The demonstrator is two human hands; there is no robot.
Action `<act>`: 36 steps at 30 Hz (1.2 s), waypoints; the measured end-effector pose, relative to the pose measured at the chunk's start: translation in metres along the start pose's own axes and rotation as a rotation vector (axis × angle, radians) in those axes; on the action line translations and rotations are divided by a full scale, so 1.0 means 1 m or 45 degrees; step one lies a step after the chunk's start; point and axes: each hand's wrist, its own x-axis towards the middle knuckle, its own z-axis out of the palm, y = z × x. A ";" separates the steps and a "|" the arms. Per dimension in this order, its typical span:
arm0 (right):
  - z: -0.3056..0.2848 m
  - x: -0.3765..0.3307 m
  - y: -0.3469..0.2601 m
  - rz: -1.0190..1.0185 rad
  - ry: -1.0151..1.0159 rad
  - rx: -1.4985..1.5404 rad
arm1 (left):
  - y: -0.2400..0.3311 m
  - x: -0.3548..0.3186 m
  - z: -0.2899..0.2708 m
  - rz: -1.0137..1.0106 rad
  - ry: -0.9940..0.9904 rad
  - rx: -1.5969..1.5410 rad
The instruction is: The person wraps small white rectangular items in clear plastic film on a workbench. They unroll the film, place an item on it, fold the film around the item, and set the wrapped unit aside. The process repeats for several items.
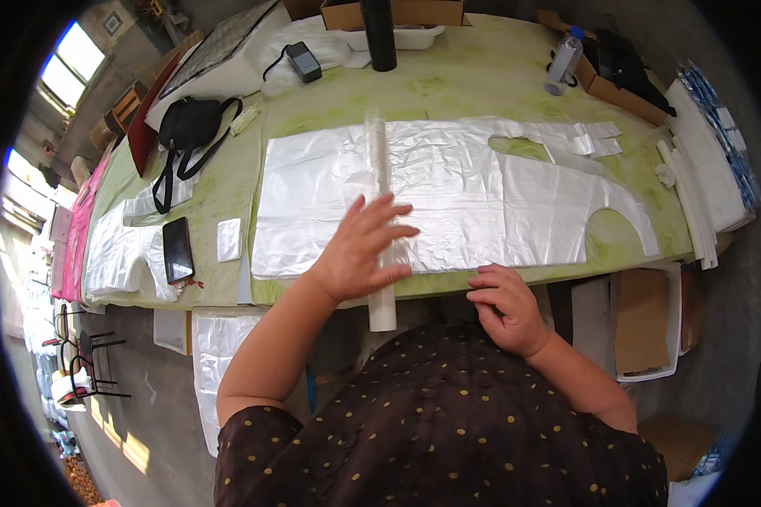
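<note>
Your left hand (365, 247) flat, fingers spread, on plastic roll (378, 182); right hand (504, 306) curled, grasping nothing, at bench (482, 76) edge.

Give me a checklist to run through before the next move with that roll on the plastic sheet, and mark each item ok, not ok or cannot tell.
1. Left hand flat on the roll: ok, palm down, fingers spread.
2. Right hand at the table near edge, at the sheet's edge: ok; whether it grips the sheet, cannot tell.
3. Plastic sheet lying flat: not ok, wrinkled all over.
4. Roll lying square across the sheet: ok, though its near end overhangs the table edge.
5. Sheet free of stray things: ok; the phone and black bag lie off to the left.
</note>
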 end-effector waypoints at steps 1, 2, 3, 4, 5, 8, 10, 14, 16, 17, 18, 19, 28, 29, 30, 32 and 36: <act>0.000 -0.002 -0.001 0.010 -0.029 0.041 | 0.004 -0.006 0.001 -0.066 -0.192 0.057; 0.002 -0.005 0.000 -0.002 -0.030 0.047 | 0.004 -0.015 0.001 -0.138 -0.172 0.116; 0.002 -0.005 0.000 -0.009 -0.032 0.055 | 0.001 -0.027 -0.004 -0.213 -0.145 0.187; 0.001 -0.007 0.001 -0.006 -0.023 0.057 | -0.007 -0.035 -0.013 -0.351 -0.070 0.206; 0.000 -0.008 0.003 -0.002 -0.015 0.059 | -0.017 -0.044 -0.023 -0.487 0.007 0.224; 0.001 -0.014 0.005 -0.003 0.020 0.071 | -0.029 -0.062 -0.041 -0.587 0.504 0.436; 0.003 -0.012 0.006 -0.023 -0.006 0.103 | -0.012 -0.050 -0.046 -0.480 0.595 0.454; 0.008 -0.003 0.001 -0.088 -0.049 0.151 | -0.029 -0.052 -0.009 -0.871 0.088 0.555; 0.004 -0.004 0.001 -0.091 -0.030 0.117 | -0.032 -0.045 -0.022 -1.106 -0.026 0.598; 0.003 -0.006 0.001 -0.092 -0.020 0.100 | -0.037 -0.043 -0.030 -1.222 -0.085 0.619; 0.001 -0.009 0.001 -0.074 -0.006 0.091 | -0.058 -0.059 -0.037 -1.115 0.165 0.512; -0.001 -0.016 0.002 -0.047 0.008 0.082 | -0.064 -0.066 -0.039 -1.065 0.381 0.622; -0.008 -0.022 0.005 -0.032 0.042 0.061 | -0.083 -0.049 -0.067 -1.538 0.058 0.565; -0.009 -0.023 0.004 -0.023 0.045 0.062 | -0.085 -0.053 -0.069 -1.517 0.095 0.489; -0.010 -0.024 0.003 -0.008 0.054 0.055 | -0.083 -0.051 -0.071 -1.484 0.129 0.410; -0.013 -0.019 0.000 0.002 0.029 0.093 | -0.072 -0.048 -0.064 -1.257 0.355 0.112; -0.008 0.002 -0.018 0.126 -0.108 0.276 | -0.041 -0.012 -0.028 -0.999 0.630 -0.861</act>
